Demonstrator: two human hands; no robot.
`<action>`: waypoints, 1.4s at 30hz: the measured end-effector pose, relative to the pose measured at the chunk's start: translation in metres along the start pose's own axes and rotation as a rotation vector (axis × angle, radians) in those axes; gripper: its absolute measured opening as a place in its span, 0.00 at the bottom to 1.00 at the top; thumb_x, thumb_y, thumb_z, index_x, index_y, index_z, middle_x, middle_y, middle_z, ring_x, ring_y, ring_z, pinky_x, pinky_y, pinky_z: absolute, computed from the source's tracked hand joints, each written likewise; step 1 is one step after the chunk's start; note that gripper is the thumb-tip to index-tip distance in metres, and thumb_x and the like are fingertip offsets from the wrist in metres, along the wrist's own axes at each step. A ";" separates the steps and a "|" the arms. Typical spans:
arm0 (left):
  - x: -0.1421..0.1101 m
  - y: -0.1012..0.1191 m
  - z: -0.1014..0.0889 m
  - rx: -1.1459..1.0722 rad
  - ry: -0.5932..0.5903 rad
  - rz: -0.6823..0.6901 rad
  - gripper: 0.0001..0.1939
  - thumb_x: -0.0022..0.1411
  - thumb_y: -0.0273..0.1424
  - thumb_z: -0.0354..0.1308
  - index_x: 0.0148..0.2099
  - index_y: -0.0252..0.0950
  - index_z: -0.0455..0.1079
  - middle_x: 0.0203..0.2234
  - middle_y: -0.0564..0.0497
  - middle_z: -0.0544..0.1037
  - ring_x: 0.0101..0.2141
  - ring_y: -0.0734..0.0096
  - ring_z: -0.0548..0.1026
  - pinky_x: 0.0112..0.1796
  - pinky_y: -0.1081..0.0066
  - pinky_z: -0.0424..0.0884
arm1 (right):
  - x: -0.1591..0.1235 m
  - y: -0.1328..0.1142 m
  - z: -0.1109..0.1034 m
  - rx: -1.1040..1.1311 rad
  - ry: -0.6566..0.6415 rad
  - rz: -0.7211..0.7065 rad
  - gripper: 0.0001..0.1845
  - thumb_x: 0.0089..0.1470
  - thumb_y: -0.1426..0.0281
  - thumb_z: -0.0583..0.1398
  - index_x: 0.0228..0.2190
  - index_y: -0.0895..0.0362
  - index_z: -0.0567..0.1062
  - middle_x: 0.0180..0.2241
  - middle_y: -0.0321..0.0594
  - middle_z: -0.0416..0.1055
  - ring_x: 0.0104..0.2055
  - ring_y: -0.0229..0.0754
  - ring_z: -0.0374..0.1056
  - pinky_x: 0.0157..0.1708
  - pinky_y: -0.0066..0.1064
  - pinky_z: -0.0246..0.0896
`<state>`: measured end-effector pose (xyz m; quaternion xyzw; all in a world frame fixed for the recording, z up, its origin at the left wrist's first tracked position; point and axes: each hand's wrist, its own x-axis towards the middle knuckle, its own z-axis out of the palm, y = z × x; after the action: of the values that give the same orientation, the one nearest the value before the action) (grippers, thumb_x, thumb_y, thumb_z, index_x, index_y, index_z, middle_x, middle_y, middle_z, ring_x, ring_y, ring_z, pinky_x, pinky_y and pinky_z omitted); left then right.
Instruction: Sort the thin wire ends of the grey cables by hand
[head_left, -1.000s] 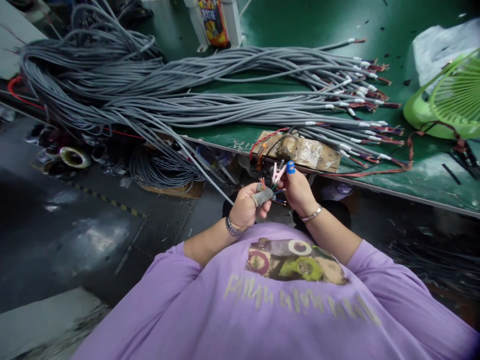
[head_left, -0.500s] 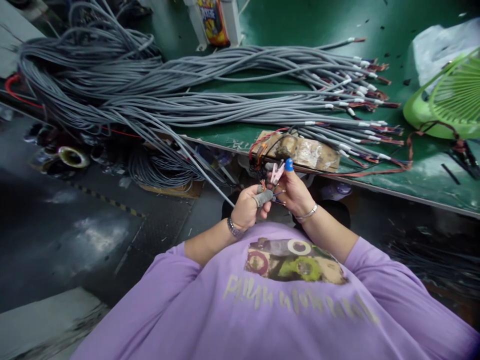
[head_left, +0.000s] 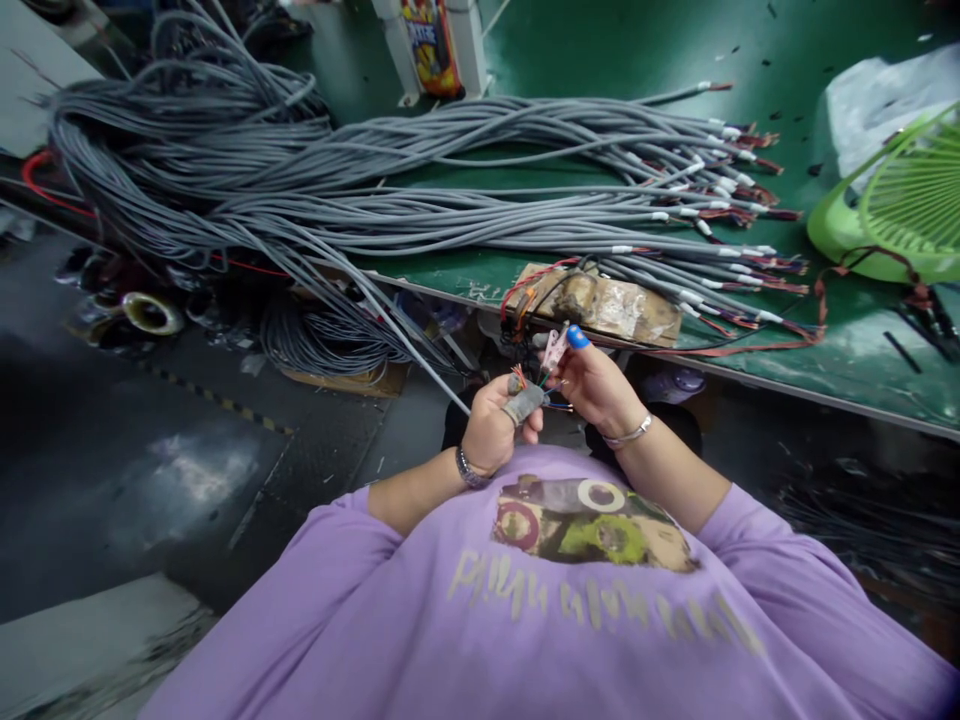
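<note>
My left hand [head_left: 496, 420] is closed around the end of a grey cable [head_left: 409, 345], whose thin coloured wires fan out above my fist. A grey cot covers one finger of that hand. My right hand [head_left: 596, 382], with a blue cot on one fingertip, pinches a small pink clip [head_left: 555, 347] right at those wires. Both hands are held close together just below the front edge of the green bench [head_left: 840, 345]. The clip's leads run up to a taped brown block [head_left: 607, 300] on the bench edge.
A big bundle of grey cables [head_left: 420, 190] with stripped coloured ends lies across the bench and hangs off its left end. A green plastic fan [head_left: 896, 200] sits at the right. More cable coils [head_left: 322, 340] and a tape roll [head_left: 150, 312] lie below on the dark floor.
Both hands have stayed together at the cable end with only small shifts. The view has tilted slightly.
</note>
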<state>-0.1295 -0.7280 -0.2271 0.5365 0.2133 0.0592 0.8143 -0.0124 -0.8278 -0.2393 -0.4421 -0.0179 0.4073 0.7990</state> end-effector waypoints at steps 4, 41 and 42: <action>0.005 -0.002 0.003 0.003 0.039 0.028 0.21 0.49 0.46 0.67 0.29 0.36 0.63 0.15 0.58 0.71 0.11 0.81 0.64 0.13 0.79 0.60 | -0.002 0.000 0.004 -0.012 0.053 -0.033 0.26 0.45 0.45 0.66 0.30 0.55 0.75 0.24 0.34 0.71 0.23 0.33 0.61 0.23 0.26 0.59; 0.014 -0.014 -0.003 0.031 0.129 0.196 0.19 0.52 0.46 0.65 0.34 0.36 0.67 0.18 0.57 0.74 0.14 0.80 0.68 0.15 0.81 0.64 | 0.000 0.001 0.004 0.050 0.040 0.048 0.25 0.45 0.46 0.68 0.29 0.56 0.74 0.25 0.33 0.72 0.23 0.32 0.62 0.23 0.25 0.60; 0.015 -0.014 -0.003 0.033 0.134 0.198 0.19 0.52 0.46 0.65 0.34 0.36 0.67 0.18 0.57 0.74 0.14 0.80 0.68 0.15 0.81 0.64 | 0.001 0.001 0.005 0.061 0.048 0.042 0.25 0.45 0.47 0.68 0.29 0.56 0.74 0.25 0.33 0.73 0.24 0.32 0.63 0.24 0.25 0.59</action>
<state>-0.1195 -0.7263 -0.2454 0.5631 0.2143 0.1714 0.7795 -0.0146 -0.8237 -0.2375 -0.4276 0.0227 0.4135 0.8036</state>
